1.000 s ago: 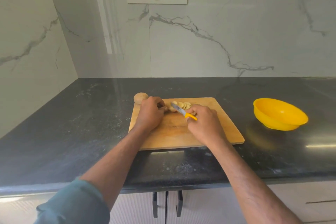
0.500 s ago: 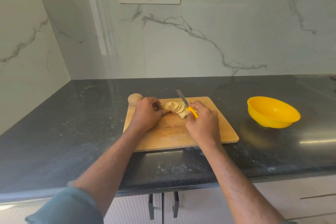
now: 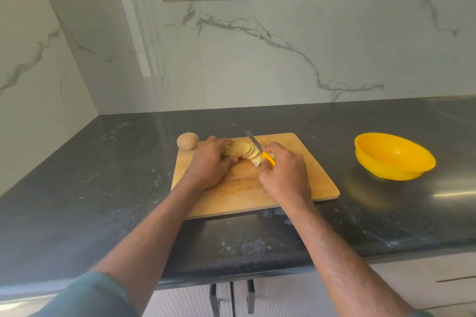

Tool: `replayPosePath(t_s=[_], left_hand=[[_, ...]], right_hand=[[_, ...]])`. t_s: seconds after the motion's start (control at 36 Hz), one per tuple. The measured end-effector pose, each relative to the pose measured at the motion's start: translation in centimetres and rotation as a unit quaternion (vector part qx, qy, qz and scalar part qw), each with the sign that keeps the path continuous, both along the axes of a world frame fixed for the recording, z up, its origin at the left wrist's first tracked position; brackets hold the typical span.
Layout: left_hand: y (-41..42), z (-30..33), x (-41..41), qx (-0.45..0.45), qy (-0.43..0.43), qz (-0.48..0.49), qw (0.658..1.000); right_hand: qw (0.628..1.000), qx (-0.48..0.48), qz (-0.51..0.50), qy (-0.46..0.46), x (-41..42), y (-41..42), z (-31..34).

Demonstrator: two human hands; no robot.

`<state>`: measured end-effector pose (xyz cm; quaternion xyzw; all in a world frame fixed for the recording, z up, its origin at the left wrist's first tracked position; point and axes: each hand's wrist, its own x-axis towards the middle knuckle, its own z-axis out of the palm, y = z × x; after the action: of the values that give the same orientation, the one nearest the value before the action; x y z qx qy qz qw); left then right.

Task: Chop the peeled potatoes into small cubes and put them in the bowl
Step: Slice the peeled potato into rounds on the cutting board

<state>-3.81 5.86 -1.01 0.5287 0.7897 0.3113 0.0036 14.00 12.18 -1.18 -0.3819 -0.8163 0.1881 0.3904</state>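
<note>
Potato slices (image 3: 244,152) lie fanned out on the wooden cutting board (image 3: 304,180), near its far left part, leaning against one another in a curved row. At the left end of that row the left hand (image 3: 208,165) has its grip curled round the uncut piece of potato, holding it down on the board. Just right of the slices the right hand (image 3: 284,175) has its grip clamped on the yellow handle of a knife (image 3: 260,152), whose blade points away from the person, over the slices. Off the board's far left corner a whole potato (image 3: 187,141) sits on the dark worktop (image 3: 90,188). Well right of the board stands the yellow bowl (image 3: 394,156)
</note>
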Motion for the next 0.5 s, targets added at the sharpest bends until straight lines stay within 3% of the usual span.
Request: replayPosePath(t_s=[0.39,0.5], left_hand=[[0.0,-0.5,-0.3,0.034,-0.037,0.023,0.998],[-0.2,-0.4,0.0,0.054,-0.035,0.026,0.998]], right_hand=[[0.997,-0.066,0.016,0.033,0.7,2.1,0.6],[1.000,-0.024,0.006,0.014,1.5,4.0,1.6]])
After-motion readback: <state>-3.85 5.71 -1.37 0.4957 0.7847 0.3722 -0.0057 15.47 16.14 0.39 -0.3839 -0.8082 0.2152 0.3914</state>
